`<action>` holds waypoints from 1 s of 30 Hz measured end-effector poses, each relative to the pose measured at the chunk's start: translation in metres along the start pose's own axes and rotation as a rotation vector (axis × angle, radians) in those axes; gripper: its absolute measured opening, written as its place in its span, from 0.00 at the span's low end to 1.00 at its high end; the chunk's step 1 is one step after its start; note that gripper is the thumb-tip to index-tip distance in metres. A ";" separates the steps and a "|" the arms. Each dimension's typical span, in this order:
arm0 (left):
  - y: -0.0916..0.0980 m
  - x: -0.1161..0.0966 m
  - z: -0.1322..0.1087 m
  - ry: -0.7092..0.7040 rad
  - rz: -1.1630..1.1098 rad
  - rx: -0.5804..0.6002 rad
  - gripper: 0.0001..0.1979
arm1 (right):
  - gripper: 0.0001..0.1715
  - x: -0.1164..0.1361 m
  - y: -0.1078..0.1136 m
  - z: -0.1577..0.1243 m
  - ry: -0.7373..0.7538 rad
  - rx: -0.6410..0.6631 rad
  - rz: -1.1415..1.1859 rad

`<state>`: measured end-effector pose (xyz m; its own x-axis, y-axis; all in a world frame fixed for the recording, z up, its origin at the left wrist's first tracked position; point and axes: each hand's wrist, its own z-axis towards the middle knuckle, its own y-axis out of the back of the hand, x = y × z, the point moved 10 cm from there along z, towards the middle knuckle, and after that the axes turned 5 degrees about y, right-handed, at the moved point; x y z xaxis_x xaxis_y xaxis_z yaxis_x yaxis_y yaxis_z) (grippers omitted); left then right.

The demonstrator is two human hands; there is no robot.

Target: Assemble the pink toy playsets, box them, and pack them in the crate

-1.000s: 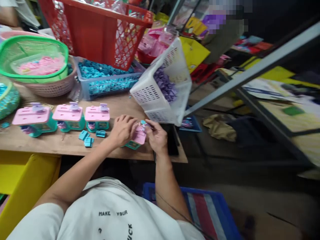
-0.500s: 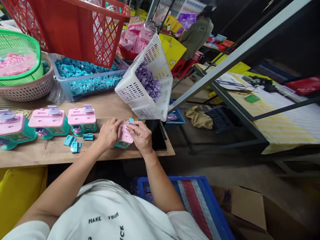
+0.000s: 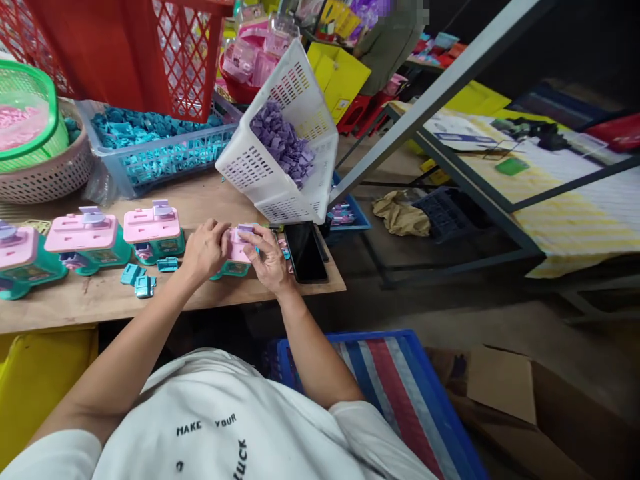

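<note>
A: What stands at the left of your bench (image 3: 100,292)?

B: Three pink-lidded, teal-bodied plastic toy boxes (image 3: 87,232) in a row on the brown wood, the leftmost cut off by the edge of view. Small teal plastic pieces (image 3: 145,287) lie nearer you, beside your left forearm.

A: And at the centre?

B: Your left hand (image 3: 205,252) lies against the left side of a pink-topped teal plastic toy (image 3: 236,255), near the bench's front edge. Its fingers are bent together over the pink top; whether they clamp it, you cannot tell from this angle. Your right hand (image 3: 269,263) meets the toy from the right, thumb apart from the fingers, whose tips touch a flat lilac plastic piece (image 3: 245,228) on the top.

A: To the right?

B: Behind your right hand, a white perforated plastic basket (image 3: 247,163) is tilted, holding purple pieces (image 3: 283,143); just beside that hand lies a black rectangular phone (image 3: 306,252).
</note>
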<state>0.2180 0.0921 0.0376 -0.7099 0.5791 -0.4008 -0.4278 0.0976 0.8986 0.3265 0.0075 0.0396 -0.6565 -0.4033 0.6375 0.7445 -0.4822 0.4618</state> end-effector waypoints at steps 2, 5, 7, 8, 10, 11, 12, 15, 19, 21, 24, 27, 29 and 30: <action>0.004 0.005 0.004 0.054 0.041 -0.059 0.21 | 0.22 -0.011 0.013 -0.007 -0.068 -0.165 0.055; 0.009 0.014 0.009 0.123 0.074 -0.154 0.20 | 0.21 -0.035 0.028 -0.018 -0.188 -0.317 0.073; 0.016 0.015 0.011 0.110 0.065 -0.252 0.21 | 0.20 -0.045 0.033 -0.020 -0.222 -0.313 0.039; 0.021 0.011 0.011 0.063 0.052 -0.307 0.21 | 0.20 -0.046 0.036 -0.020 -0.218 -0.304 0.012; 0.027 -0.003 0.008 -0.112 0.026 -0.387 0.22 | 0.18 -0.039 0.041 -0.016 -0.173 -0.289 -0.059; 0.027 -0.011 0.007 -0.212 0.017 -0.393 0.22 | 0.18 -0.032 0.040 -0.013 -0.135 -0.275 -0.097; 0.025 -0.017 0.005 -0.296 0.013 -0.377 0.22 | 0.18 -0.023 0.037 -0.009 -0.091 -0.251 -0.137; 0.016 -0.022 0.006 -0.378 0.000 -0.287 0.21 | 0.21 -0.001 0.016 0.007 0.020 -0.129 -0.245; 0.009 -0.016 0.011 -0.334 -0.046 -0.207 0.20 | 0.26 0.001 -0.004 0.022 0.047 0.030 -0.300; 0.008 -0.016 0.011 -0.326 -0.065 -0.191 0.20 | 0.26 -0.006 -0.001 0.021 0.024 0.084 -0.284; 0.007 -0.016 0.011 -0.310 -0.060 -0.175 0.19 | 0.21 -0.022 0.008 0.010 -0.032 0.153 -0.306; 0.006 -0.014 0.011 -0.289 -0.047 -0.156 0.18 | 0.15 -0.033 0.002 -0.006 -0.064 0.274 -0.461; 0.008 -0.012 0.010 -0.282 -0.054 -0.160 0.18 | 0.10 -0.037 -0.001 -0.013 -0.086 0.307 -0.561; 0.010 -0.011 0.009 -0.283 -0.066 -0.166 0.18 | 0.06 -0.037 0.001 -0.014 -0.101 0.291 -0.579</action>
<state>0.2269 0.0944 0.0525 -0.5038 0.7803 -0.3705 -0.5691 0.0227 0.8219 0.3498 0.0108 0.0080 -0.9570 -0.0593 0.2838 0.2855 -0.3636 0.8867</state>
